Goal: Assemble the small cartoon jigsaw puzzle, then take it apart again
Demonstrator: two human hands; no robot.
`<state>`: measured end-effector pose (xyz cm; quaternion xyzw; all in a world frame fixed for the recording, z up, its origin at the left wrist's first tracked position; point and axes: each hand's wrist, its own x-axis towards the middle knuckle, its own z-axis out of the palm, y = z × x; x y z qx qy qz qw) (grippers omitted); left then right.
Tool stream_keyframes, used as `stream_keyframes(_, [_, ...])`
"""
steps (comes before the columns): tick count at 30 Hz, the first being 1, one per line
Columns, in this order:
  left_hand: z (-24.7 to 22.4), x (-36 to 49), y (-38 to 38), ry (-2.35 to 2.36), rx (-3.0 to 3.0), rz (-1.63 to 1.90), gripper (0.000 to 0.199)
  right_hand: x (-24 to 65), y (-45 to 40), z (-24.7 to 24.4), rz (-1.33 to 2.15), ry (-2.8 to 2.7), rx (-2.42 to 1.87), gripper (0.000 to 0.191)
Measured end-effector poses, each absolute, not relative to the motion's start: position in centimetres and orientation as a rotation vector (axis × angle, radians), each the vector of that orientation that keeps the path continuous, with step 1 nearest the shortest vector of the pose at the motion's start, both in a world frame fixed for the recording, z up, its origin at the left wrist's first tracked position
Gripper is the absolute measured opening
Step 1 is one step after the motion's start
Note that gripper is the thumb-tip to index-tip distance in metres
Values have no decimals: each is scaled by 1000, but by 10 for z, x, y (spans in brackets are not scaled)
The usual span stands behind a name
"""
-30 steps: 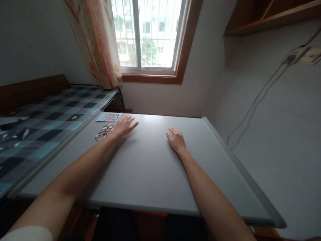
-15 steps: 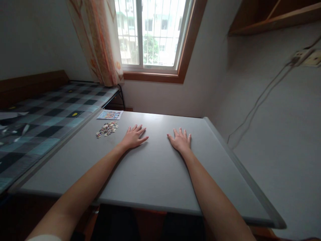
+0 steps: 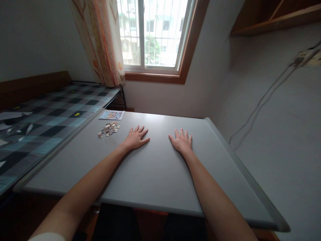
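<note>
My left hand (image 3: 136,138) lies palm down on the grey table (image 3: 147,177), its fingers spread and nothing in its grasp. To its right, my right hand (image 3: 181,141) also rests flat on the tabletop with fingers apart, holding nothing. A small heap of jigsaw puzzle pieces (image 3: 109,129) sits to the left of my left hand, not touching it. Behind the heap, near the table's far left corner, a printed picture sheet (image 3: 111,115) with a colourful design lies flat.
A bed with a checked cover (image 3: 62,107) runs along the table's left side, with crumpled clear plastic (image 3: 18,130) on it. A window (image 3: 160,36) and a patterned curtain (image 3: 106,43) are beyond the table. Cables (image 3: 260,100) hang on the right wall below a shelf (image 3: 273,25).
The whole view has shifted slightly, so everything appears a little further right. Both hands stay flat in the same places on the table.
</note>
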<state>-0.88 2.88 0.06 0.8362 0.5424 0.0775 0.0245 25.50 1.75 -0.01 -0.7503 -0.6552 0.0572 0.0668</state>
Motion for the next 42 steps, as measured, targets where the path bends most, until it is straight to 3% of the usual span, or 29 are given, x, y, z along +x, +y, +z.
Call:
stream_keyframes(33, [0, -7, 27, 1700, 2567, 270, 62, 253, 18, -1, 167, -1994, -2310, 76])
stream_keyframes(38, [2, -19, 39, 1642, 2571, 487, 50, 253, 17, 0, 161, -2005, -2336, 75])
stream_keyframes(42, [16, -51, 48, 1945, 2425, 875, 45, 253, 16, 1, 171, -2011, -2323, 74])
